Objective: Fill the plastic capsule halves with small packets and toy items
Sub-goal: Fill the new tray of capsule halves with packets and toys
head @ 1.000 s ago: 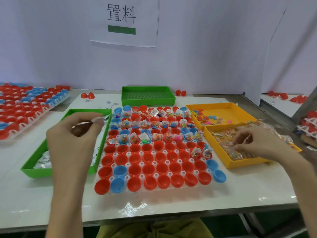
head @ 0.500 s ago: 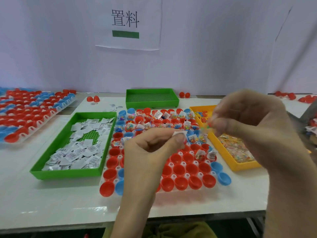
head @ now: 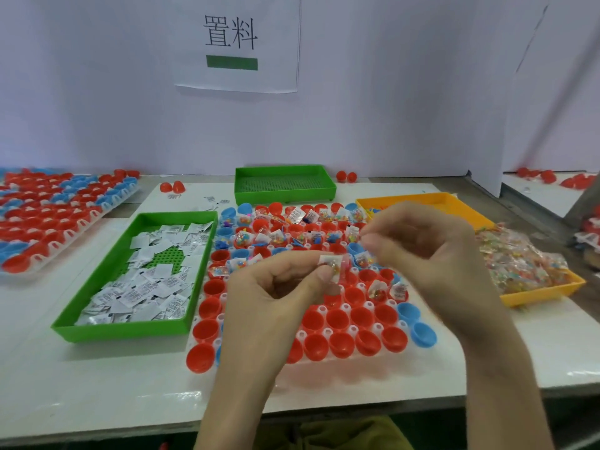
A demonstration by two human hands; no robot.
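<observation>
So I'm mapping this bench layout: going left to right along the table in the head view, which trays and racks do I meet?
side rack of capsule halves → green tray of white packets → central capsule rack → yellow tray of toy packets

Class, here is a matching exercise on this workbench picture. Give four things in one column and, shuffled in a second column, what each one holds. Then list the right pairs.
Things
1. near green tray
2. far green tray
3. near yellow tray
4. left hand

Holds
A. clear bags of colourful bits
B. a small packet, pinched
C. white paper packets
D. only its mesh floor shows

Pairs: 1-C, 2-D, 3-A, 4-B
</observation>
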